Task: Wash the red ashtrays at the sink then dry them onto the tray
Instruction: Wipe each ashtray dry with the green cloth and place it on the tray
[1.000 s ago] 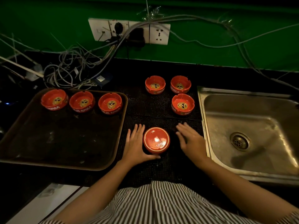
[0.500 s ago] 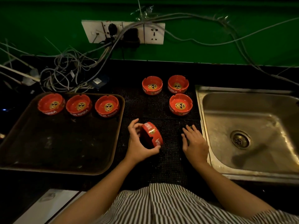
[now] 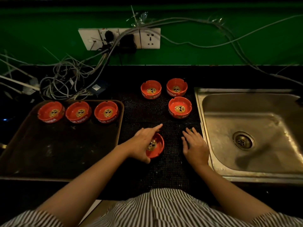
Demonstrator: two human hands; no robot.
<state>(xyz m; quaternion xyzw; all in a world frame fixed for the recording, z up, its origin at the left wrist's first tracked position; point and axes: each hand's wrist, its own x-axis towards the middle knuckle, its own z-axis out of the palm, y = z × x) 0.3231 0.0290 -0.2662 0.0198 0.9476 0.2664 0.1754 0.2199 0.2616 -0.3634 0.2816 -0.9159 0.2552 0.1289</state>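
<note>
Red ashtray (image 3: 155, 147) now mouth-up in left hand (image 3: 141, 143), no longer on edge.

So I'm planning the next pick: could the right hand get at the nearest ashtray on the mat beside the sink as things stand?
Probably yes. The right hand rests flat on the mat, and that ashtray sits just beyond its fingers with nothing between them.
</note>
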